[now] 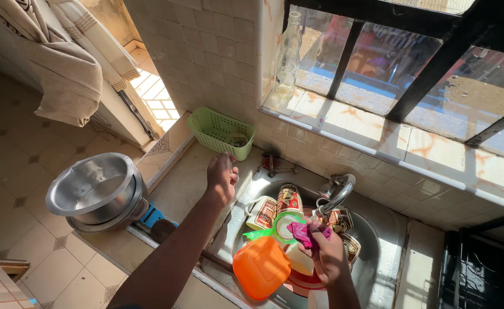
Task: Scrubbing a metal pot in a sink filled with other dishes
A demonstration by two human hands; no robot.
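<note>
My left hand reaches out over the counter toward the green plastic basket, fingers curled, and I cannot see anything in it. My right hand hovers over the round metal sink, gripping a crumpled pink cloth. Under it sit several patterned mugs, an orange plastic lid, a green plastic piece and a red plate. The metal tap curves over the sink just beside my right hand.
A stack of steel bowls sits on the counter's left end. An empty glass bottle stands on the tiled window sill. Black window bars run behind it. Beige cloths hang at the upper left over the tiled floor.
</note>
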